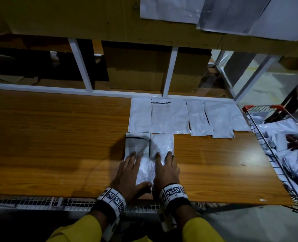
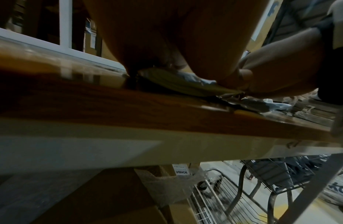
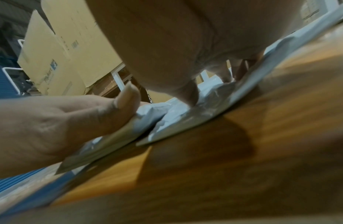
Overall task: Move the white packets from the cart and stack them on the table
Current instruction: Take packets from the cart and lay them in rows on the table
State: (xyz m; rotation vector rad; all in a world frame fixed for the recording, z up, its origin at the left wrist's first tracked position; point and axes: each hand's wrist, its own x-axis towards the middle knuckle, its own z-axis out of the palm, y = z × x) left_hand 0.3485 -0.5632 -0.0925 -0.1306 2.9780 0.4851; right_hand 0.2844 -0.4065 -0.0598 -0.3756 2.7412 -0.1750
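Observation:
Two white packets lie side by side on the wooden table [image 1: 57, 137] in the head view. My left hand [image 1: 129, 169] presses flat on the left packet [image 1: 137, 145], its thumb stretched along the near edge. My right hand [image 1: 165, 169] lies flat on the right packet [image 1: 162, 144]. Behind them, several white packets [image 1: 169, 117] form a row along the table's back edge. The wire cart [image 1: 260, 133] at the right holds a heap of more packets [image 1: 288, 154]. In the right wrist view my fingers [image 3: 187, 94] press the packet [image 3: 185, 119], with my left thumb [image 3: 116, 109] beside them.
A white metal frame [image 1: 81, 67] and cardboard boxes [image 1: 136, 70] stand behind the table. Clear plastic bags [image 1: 232, 13] hang over the shelf above. A wire grid [image 1: 40, 201] runs below the table's near edge. The table's left half is bare wood.

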